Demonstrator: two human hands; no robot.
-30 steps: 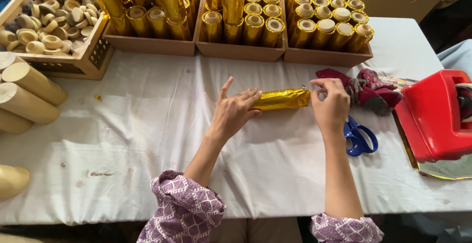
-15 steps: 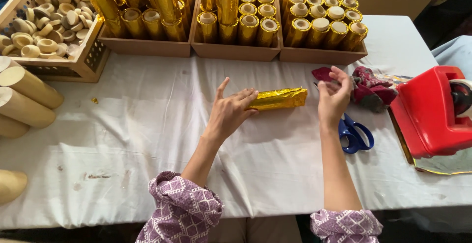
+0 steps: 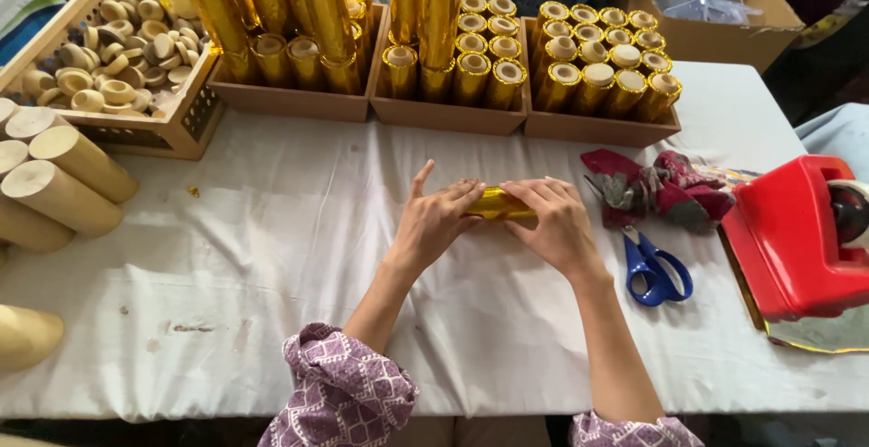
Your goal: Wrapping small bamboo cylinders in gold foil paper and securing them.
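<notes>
Both my hands closed over one gold tube on the white cloth

The gold tube [image 3: 496,204] lies left-to-right, just left of the blue scissors [image 3: 656,268]; my left hand [image 3: 436,219] and right hand [image 3: 554,223] each cover an end, equally near, fingers curled on it. Further behind the scissors stand trays of gold tubes [image 3: 597,67]; a red dispenser [image 3: 792,234] sits to their right

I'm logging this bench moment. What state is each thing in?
Left hand: closed over the gold tube.
Right hand: closed over it too.
Gold tube: lying flat, mostly covered.
Scissors: shut, flat on the cloth.
Gold tubes in boxes: upright.
</notes>
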